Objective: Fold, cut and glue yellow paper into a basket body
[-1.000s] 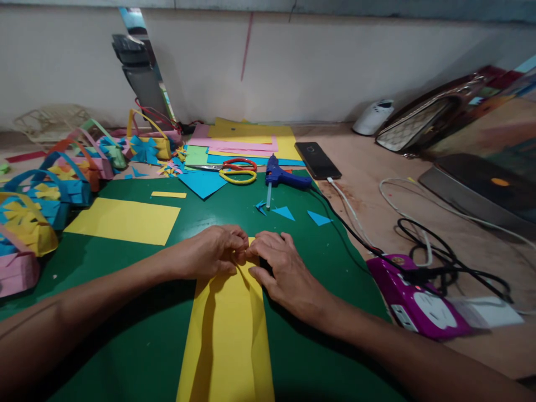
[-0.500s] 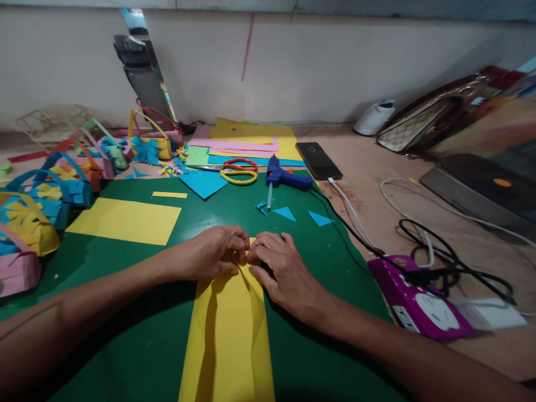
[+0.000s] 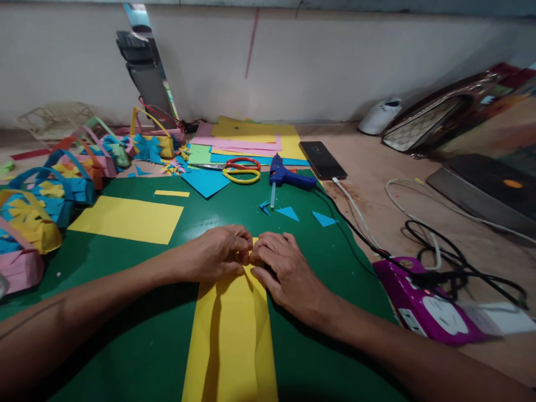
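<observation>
A long yellow paper sheet (image 3: pixel 234 340) with lengthwise creases runs from the bottom edge up to my hands, its side flaps raised slightly. My left hand (image 3: pixel 224 254) pinches the far end of the sheet from the left. From the right, my right hand (image 3: pixel 285 268) grips the same end, fingers bent and close to the left fingertips. The exact fold between the fingers is hidden. Beyond my hands lie a blue glue gun (image 3: pixel 288 176) and scissors (image 3: pixel 240 169) with red and yellow handles. Another yellow paper piece (image 3: pixel 129 219) lies flat to the left.
Several small paper baskets (image 3: pixel 54 192) line the left side. Coloured sheets (image 3: pixel 259 137) are stacked at the back. A phone (image 3: pixel 322 160) on a white cable, a purple power strip (image 3: pixel 427 307) and tangled black cords (image 3: pixel 452 254) are on the right. Blue scraps (image 3: pixel 324 219) lie beyond my hands.
The whole view has shifted slightly, so things sit a little further right. Both hands keep their hold at the far end of the yellow sheet.
</observation>
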Tool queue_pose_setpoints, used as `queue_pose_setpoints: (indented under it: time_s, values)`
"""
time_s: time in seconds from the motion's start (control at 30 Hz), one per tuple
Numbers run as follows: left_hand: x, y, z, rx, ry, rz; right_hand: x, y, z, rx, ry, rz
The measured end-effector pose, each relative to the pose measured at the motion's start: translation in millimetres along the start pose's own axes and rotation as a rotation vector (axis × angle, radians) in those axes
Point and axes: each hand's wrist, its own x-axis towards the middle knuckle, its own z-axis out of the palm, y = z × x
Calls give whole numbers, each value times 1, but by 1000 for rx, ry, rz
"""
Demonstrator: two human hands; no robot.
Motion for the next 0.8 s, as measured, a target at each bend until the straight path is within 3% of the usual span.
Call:
queue_pose_setpoints:
  time_s: [0.8]
  values:
    - [0, -2, 0, 1, 7, 23, 1, -3, -2, -13, -10, 14]
